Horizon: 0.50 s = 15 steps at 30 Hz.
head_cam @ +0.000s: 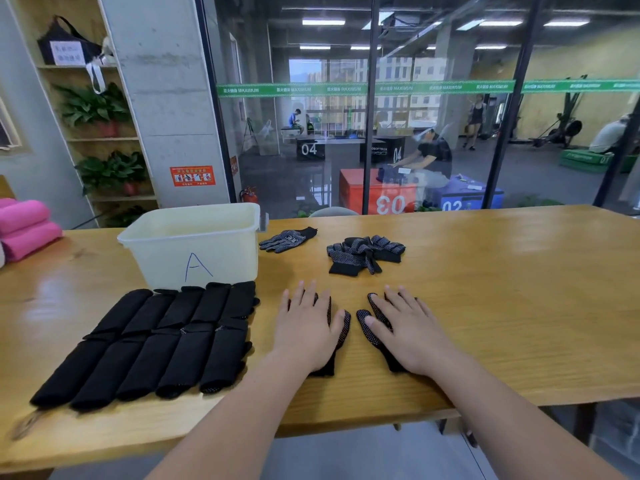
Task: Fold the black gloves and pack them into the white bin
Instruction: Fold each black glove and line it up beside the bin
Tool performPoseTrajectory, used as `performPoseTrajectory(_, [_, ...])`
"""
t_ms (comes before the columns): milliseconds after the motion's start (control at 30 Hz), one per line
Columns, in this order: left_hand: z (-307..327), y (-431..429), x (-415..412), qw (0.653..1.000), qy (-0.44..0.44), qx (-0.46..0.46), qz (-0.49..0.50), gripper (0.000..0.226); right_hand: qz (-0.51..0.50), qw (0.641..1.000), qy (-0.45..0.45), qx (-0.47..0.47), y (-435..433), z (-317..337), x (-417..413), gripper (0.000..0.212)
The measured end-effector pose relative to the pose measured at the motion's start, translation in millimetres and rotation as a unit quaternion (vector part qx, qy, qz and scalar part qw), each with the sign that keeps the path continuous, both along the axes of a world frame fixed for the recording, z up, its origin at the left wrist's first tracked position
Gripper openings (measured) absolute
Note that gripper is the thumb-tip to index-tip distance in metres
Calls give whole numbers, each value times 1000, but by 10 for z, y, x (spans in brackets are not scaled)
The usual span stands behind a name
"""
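Left hand (306, 329), grip spread flat, presses the left glove (343, 329); right hand (410, 336), likewise spread, presses the right glove (363, 318) on the table (502, 306); white bin (221, 251) far left.

Both hands, left (306, 329) and right (410, 332), lie flat, fingers spread.

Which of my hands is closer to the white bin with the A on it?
Left. The left hand rests on a glove just right of the white bin's front corner; the right hand rests on another glove farther right.
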<state>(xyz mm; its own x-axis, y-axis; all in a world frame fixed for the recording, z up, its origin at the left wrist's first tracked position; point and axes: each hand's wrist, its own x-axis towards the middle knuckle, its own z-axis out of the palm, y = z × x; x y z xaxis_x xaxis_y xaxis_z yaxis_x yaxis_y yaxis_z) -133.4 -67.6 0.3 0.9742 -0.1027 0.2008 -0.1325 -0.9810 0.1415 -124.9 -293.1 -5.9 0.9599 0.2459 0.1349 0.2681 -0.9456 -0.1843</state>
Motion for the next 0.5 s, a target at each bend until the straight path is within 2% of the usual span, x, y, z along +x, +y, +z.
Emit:
performPoseTrajectory(67, [53, 12, -65, 996, -83, -24, -14, 62, 20, 993, -88, 77, -32, 23, -57, 61])
performPoseTrajectory(100, [83, 25, -113, 993, -95, -54, -34, 56, 33, 984, -131, 120, -54, 37, -106, 54])
performPoseTrajectory(167, [112, 67, -229, 989, -55, -107, -85, 46, 55, 967, -182, 170, -99, 37, -212, 49])
performPoseTrajectory(267, [48, 147, -364, 989, 7, -58, -138, 45, 81, 976, -160, 125, -90, 9, -334, 51])
performPoseTrajectory(400, [-4, 238, -354, 990, 42, -45, -128, 54, 117, 983, -99, 99, -28, 35, -332, 41])
performPoseTrajectory(500, [3, 289, -391, 993, -10, -66, -100, 51, 121, 974, -139, 128, -52, 16, -352, 32])
